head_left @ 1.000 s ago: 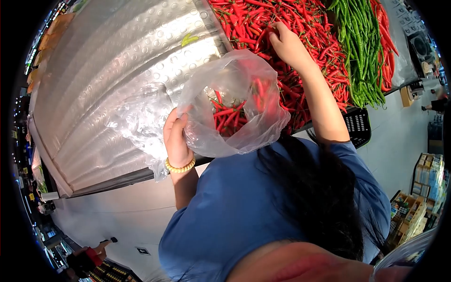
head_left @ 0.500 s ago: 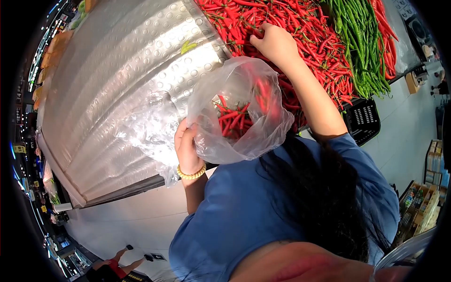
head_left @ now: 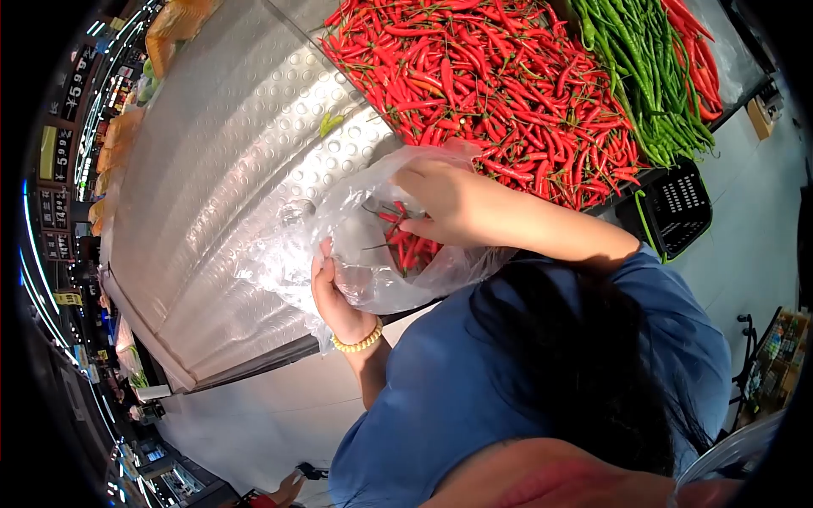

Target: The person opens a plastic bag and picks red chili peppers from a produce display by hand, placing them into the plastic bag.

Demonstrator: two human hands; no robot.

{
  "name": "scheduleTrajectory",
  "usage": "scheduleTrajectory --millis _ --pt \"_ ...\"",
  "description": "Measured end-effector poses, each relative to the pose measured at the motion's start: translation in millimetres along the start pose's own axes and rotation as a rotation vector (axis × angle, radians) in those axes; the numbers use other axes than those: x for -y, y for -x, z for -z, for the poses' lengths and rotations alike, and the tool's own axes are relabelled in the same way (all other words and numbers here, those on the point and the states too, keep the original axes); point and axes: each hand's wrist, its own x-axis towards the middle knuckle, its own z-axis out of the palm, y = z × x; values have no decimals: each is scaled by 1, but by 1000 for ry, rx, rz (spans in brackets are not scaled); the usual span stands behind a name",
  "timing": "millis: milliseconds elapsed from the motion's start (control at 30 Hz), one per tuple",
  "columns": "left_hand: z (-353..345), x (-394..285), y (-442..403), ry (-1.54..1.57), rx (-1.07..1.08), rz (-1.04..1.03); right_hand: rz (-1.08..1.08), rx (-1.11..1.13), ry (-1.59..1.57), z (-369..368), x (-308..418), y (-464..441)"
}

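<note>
Both the left hand [head_left: 340, 306] and the right hand [head_left: 436, 201] are at a clear plastic bag [head_left: 373, 292]: the left pinches its left rim, the right reaches into its mouth, and whether its fingers hold anything I cannot tell. Several bagged chillies [head_left: 412, 254] show inside. Beyond, far right, spreads a red chilli heap [head_left: 500, 97], with green chillies [head_left: 641, 76] right of it and a black basket [head_left: 682, 206] nearer.

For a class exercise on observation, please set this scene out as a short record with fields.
Left hand: holding the plastic bag by its rim
Right hand: in the bag's mouth, grip partly hidden
Bag contents: some red chillies
Beyond the bag: large red chilli pile
Beside that: green chillies
Left wrist: yellow bracelet
</note>
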Motion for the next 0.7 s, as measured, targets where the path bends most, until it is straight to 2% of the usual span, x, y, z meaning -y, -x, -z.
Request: scheduleTrajectory --millis 33,67,100,133,200,233,267,300,333,433,567,667,700 --pt "6 -1 1 -63 69 5 26 -58 -145 15 -4 -4" --pt "3 2 4 -55 45 -4 50 -108 -291 34 -8 -8" --pt "-5 2 10 -46 17 -13 -163 -29 -251 62 -12 -12" --pt "-13 3 15 -37 -11 -22 -149 -244 -132 73 -32 -16" --pt "-24 9 26 -69 -75 -83 -288 -524 292 103 -83 -24" --pt "-29 12 31 -85 -107 -114 -422 -546 409 117 -116 -27" --pt "-30 14 34 -110 -114 -118 -465 -546 559 127 -146 -26" --pt "-29 19 38 -135 -122 -122 -599 -442 595 130 -177 -25" --pt "-29 22 41 -159 -132 -125 -601 -308 564 133 -189 -24" --pt "-41 26 54 -243 -131 -114 -490 -325 516 122 -199 -21" --pt "-50 40 54 -268 -251 -216 -400 -435 527 126 -194 -12" --pt "-46 48 52 -325 -247 -276 -330 -542 341 137 -180 -9" --pt "-52 48 53 -305 -250 -267 -271 -640 237 138 -178 -10"
